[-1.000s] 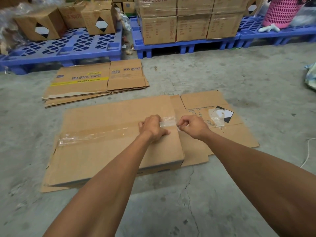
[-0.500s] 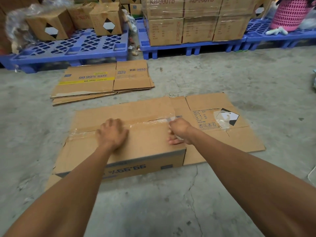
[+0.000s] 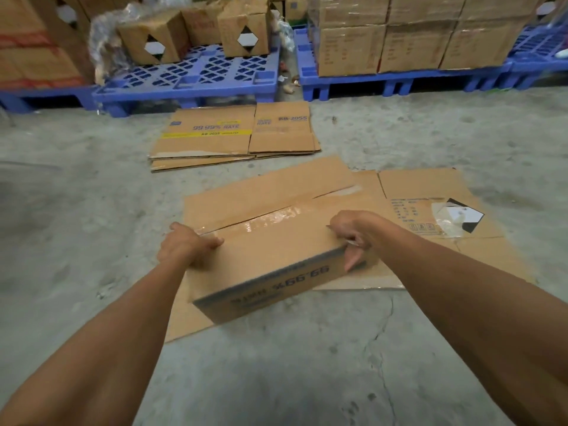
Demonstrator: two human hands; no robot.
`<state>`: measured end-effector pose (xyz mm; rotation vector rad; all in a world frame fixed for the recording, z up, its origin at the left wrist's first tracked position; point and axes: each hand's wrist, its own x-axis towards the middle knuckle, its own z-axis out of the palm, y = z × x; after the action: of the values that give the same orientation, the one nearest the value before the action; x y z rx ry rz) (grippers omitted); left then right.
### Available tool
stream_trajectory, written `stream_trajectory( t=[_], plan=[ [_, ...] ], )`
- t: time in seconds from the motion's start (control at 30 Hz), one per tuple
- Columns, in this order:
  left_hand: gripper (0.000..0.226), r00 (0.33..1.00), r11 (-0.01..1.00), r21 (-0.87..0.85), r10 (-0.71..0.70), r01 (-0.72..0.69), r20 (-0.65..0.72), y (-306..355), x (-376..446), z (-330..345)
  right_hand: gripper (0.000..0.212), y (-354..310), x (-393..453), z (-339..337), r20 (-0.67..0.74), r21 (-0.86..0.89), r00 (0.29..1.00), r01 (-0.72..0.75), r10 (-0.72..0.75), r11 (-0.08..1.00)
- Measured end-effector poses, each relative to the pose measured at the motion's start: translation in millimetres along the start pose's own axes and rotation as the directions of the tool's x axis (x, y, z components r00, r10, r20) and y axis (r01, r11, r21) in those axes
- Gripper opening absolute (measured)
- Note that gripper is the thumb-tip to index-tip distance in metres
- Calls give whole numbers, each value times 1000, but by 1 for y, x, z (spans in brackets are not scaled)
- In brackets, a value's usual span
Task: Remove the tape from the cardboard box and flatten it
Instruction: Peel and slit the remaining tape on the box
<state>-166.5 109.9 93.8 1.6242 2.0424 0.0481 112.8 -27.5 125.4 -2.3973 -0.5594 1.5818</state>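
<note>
Peeling tape off a light, bendy box

Left hand [image 3: 187, 245] curls over the box's [image 3: 270, 262] left edge, gripping. Tape [image 3: 270, 218] along its top seam looks thin, clingy. Right hand [image 3: 353, 233] pinches its right corner; hold edges, panels flex.

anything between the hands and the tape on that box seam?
Nothing visible. The left hand rests on the box top at the left end of the tape, fingers at the seam. The right hand grips the box's right edge, seemingly pinching a tape end. The seam between them is uncovered.
</note>
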Motion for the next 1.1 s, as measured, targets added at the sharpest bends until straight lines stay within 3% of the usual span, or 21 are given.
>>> stream_trajectory(
  t=[0.07, 0.13, 0.17, 0.23, 0.3, 0.37, 0.47, 0.53, 0.6, 0.7, 0.77, 0.83, 0.9, 1.0, 1.1],
  plan=[
    [53, 975, 997, -79, 26, -9, 222, 8, -16, -1, 44, -4, 2, -5, -157, 26, 983, 96, -91, 995],
    [40, 896, 999, 10, 24, -32, 443, 18, -31, 2, 40, -11, -1, -5, -261, 20, 942, 225, -212, 974],
    [40, 880, 996, 72, 16, -57, 475, 21, -34, 2, 40, -16, -4, -5, -289, 6, 920, 280, -266, 960],
    [44, 921, 985, 130, 53, -111, 386, 25, -30, -5, 41, -23, -9, 0, -307, -2, 904, 311, -296, 950],
    [43, 982, 976, 146, 145, -162, 120, 21, -9, -16, 38, -26, -9, 6, -303, -8, 918, 266, -256, 964],
    [59, 976, 960, 204, 210, -194, -59, 13, 11, -29, 39, -26, -10, 12, -272, 4, 946, 184, -176, 983],
    [78, 938, 920, 186, 344, -344, 35, 5, 31, -23, 56, -22, -8, 19, -242, 87, 965, 128, -103, 988],
    [75, 909, 903, 110, 407, -415, 89, 5, 34, -12, 53, -19, -5, 20, -231, 163, 964, 173, -132, 971],
    [63, 896, 890, 99, 440, -444, 58, 8, 32, -4, 39, -16, 0, 18, -263, 217, 950, 231, -171, 948],
    [61, 918, 890, 235, 395, -391, 31, 6, 31, -6, 26, -12, 10, 12, -328, 228, 915, 319, -236, 920],
    [66, 924, 923, 162, 312, -350, 221, 0, 29, -9, 41, -8, 6, 7, -420, 189, 876, 341, -238, 921],
    [68, 841, 978, -20, 187, -206, 507, -6, 17, -8, 43, -8, 3, 0, -481, 116, 845, 328, -236, 938],
    [69, 673, 997, -59, 77, -50, 735, -11, 0, -7, 42, -9, 6, -7, -514, 71, 821, 331, -250, 941],
    [65, 428, 999, 7, -27, 48, 903, -14, -18, 4, 43, -10, 9, -7, -498, 15, 819, 337, -285, 941],
    [69, 240, 997, 68, -77, 44, 968, -12, -33, 17, 42, -2, 13, -4, -491, -98, 819, 288, -298, 953]
  ],
)
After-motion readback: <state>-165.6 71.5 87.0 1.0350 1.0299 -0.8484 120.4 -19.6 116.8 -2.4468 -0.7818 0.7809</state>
